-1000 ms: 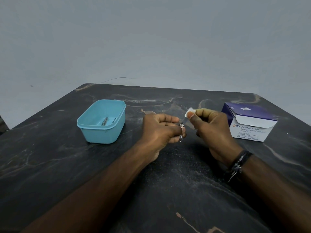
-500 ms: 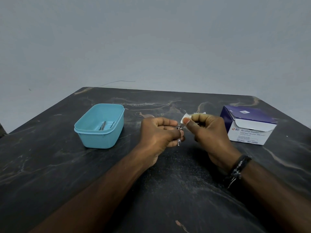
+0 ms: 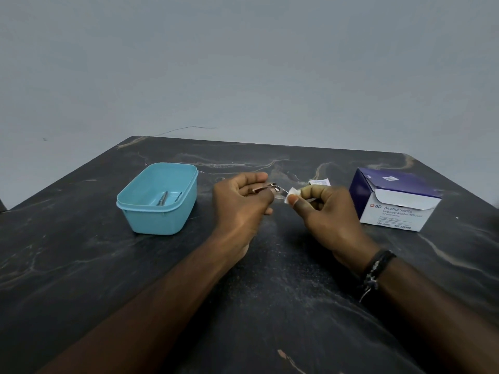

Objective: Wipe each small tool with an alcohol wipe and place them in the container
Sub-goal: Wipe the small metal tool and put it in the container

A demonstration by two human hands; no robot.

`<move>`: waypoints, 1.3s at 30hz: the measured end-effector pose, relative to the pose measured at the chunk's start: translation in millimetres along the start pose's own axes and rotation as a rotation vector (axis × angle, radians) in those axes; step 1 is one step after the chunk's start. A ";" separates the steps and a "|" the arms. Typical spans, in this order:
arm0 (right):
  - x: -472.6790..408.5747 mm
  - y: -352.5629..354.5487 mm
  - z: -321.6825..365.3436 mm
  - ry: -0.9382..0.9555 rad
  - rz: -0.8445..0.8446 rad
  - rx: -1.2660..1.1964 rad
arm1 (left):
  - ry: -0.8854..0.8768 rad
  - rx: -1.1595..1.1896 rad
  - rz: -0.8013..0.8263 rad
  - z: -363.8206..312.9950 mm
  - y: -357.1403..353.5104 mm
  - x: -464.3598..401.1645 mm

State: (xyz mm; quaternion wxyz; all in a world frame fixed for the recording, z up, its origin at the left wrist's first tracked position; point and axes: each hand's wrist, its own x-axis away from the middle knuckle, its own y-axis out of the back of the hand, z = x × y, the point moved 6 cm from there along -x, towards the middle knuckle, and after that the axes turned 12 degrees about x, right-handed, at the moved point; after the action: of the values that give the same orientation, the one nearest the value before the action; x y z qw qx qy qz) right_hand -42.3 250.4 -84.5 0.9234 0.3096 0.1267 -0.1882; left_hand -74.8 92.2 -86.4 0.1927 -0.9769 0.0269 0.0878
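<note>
While the left hand (image 3: 243, 201) grips the tool (image 3: 266, 188), long axis running left-right, tip toward the wipe (image 3: 293, 193) pinched in the right hand (image 3: 328, 214), the tub (image 3: 151, 211) lies left (nearer the left hand).

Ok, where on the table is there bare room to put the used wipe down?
Bare tabletop lies in front of the blue container, and more along the near edge between the forearms. The strip between container and left hand is narrow. It is crowded between the right hand, holding the wipe, the torn wrapper and the swab box.
</note>
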 end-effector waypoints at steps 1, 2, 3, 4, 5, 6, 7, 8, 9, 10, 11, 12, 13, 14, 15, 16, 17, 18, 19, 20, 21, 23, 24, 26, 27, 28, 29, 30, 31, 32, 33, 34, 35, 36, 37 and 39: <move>1.3 -1.9 1.0 -0.001 0.008 0.001 | -0.007 0.020 0.001 -0.8 -0.4 0.6; 2.4 -4.1 2.2 -0.005 0.019 -0.014 | -0.009 0.041 0.000 -1.7 -0.3 1.0; 3.9 -6.0 3.2 -0.014 0.031 -0.044 | -0.007 0.055 0.000 -2.1 -0.5 1.2; 5.4 -8.0 3.8 -0.026 0.045 -0.085 | 0.000 0.056 0.002 -2.0 -0.6 1.1; 6.7 -10.2 4.0 -0.037 0.063 -0.128 | 0.011 0.052 0.007 -1.5 -0.9 1.0; 7.6 -12.4 3.8 -0.045 0.087 -0.160 | 0.027 0.054 0.011 -0.4 -1.1 1.0; 8.3 -14.5 3.6 -0.052 0.114 -0.177 | 0.047 0.063 0.016 0.4 -1.7 0.9; 9.1 -16.2 3.2 -0.060 0.139 -0.184 | 0.068 0.072 0.020 1.7 -2.1 0.9; 9.4 -17.2 3.0 -0.063 0.155 -0.189 | 0.087 0.079 0.020 2.6 -2.6 1.0; 9.3 -16.9 3.2 -0.063 0.156 -0.193 | 0.098 0.085 0.015 2.8 -2.7 1.4; 8.3 -15.5 3.5 -0.060 0.138 -0.190 | 0.101 0.096 0.003 2.3 -2.2 1.5; 6.9 -12.3 3.5 -0.055 0.104 -0.188 | 0.099 0.111 -0.014 1.5 -1.0 1.1; 5.4 -8.2 3.7 -0.049 0.063 -0.191 | 0.095 0.120 -0.030 0.8 0.6 0.2; 3.8 -3.4 4.2 -0.042 0.019 -0.198 | 0.092 0.121 -0.040 0.2 2.2 -0.8; 1.9 1.5 4.6 -0.029 -0.023 -0.200 | 0.092 0.113 -0.042 -0.1 3.3 -1.4; 0.0 6.5 4.6 -0.013 -0.060 -0.199 | 0.096 0.101 -0.034 -0.1 3.5 -1.2; -1.6 11.0 4.1 0.004 -0.089 -0.199 | 0.103 0.089 -0.017 0.3 2.6 -0.6; -2.1 14.1 5.0 0.020 -0.107 -0.202 | 0.110 0.078 0.005 1.0 1.0 0.9; -1.9 15.9 6.1 0.038 -0.119 -0.201 | 0.114 0.066 0.031 1.8 -1.4 2.7; -1.1 16.8 7.8 0.052 -0.127 -0.197 | 0.117 0.051 0.057 2.7 -4.0 4.7; -0.5 16.7 8.4 0.062 -0.134 -0.188 | 0.122 0.038 0.080 3.6 -6.6 6.3; 0.9 15.2 10.9 0.080 -0.135 -0.167 | 0.141 0.028 0.111 5.4 -10.1 8.2; 1.4 14.0 11.3 0.088 -0.130 -0.153 | 0.149 0.027 0.121 6.0 -11.2 8.9; 0.6 11.3 10.1 0.095 -0.121 -0.122 | 0.155 0.021 0.140 6.3 -12.6 9.8; 0.0 10.5 9.6 0.098 -0.120 -0.109 | 0.153 0.017 0.149 6.2 -13.2 10.3; -0.1 9.9 9.2 0.101 -0.123 -0.095 | 0.150 0.013 0.160 6.1 -13.7 11.0; -0.4 9.3 8.5 0.104 -0.129 -0.077 | 0.148 0.009 0.170 6.4 -14.4 11.3; -0.6 8.7 7.7 0.103 -0.140 -0.058 | 0.148 0.005 0.178 6.8 -14.8 11.7; -0.6 8.3 7.0 0.102 -0.150 -0.040 | 0.149 0.004 0.181 7.2 -15.1 11.9; -0.8 8.0 6.7 0.105 -0.157 -0.027 | 0.150 0.005 0.179 7.3 -15.1 12.0; -1.1 8.2 6.4 0.112 -0.168 -0.015 | 0.150 0.008 0.174 7.2 -15.0 11.9; -1.5 9.1 6.5 0.117 -0.184 -0.004 | 0.148 0.011 0.166 6.7 -14.7 11.7; -2.2 10.6 5.8 0.117 -0.198 0.003 | 0.145 0.017 0.158 6.1 -14.1 11.4; -2.5 12.1 5.5 0.114 -0.208 0.002 | 0.144 0.025 0.152 5.5 -13.7 11.3; -3.0 13.3 4.8 0.109 -0.211 0.000 | 0.143 0.031 0.151 5.0 -13.6 11.3; -2.8 13.7 4.9 0.109 -0.207 0.004 | 0.139 0.028 0.155 4.7 -13.5 11.5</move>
State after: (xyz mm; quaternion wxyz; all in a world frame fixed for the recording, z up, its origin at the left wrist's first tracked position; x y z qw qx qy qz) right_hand -38.4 258.2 -72.6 0.8902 0.3066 0.2077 -0.2654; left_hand -63.1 106.4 -87.7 0.1969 -0.9728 0.1172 0.0338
